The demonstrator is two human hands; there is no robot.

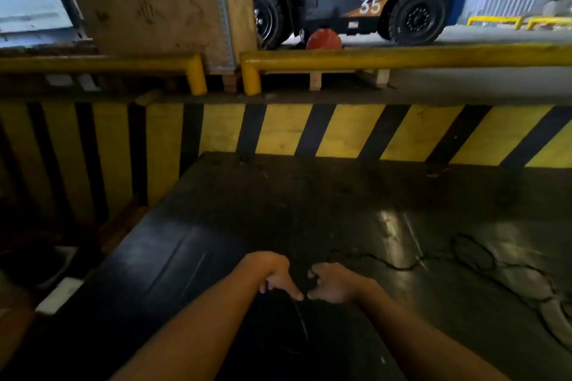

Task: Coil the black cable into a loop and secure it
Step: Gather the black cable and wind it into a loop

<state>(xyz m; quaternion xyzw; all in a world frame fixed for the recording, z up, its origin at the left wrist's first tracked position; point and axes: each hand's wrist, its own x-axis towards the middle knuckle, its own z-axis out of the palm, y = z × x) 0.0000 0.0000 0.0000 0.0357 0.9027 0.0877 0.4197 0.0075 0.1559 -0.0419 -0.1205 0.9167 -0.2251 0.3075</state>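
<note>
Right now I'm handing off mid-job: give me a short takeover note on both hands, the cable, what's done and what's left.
Left hand: fingers curled, fingertips meeting the right hand's, apparently pinching the black cable.
Right hand: fingers curled, apparently gripping the same cable; the exact hold is hard to see in the dim light.
Cable: a strand hangs below the hands; the rest trails right across the dark floor in loose, uneven bends.
Done: cable picked up at one spot, coiling perhaps just begun.
Left: gather the slack from the right into even loops, then secure the coil. No tie or strap is visible.
</note>
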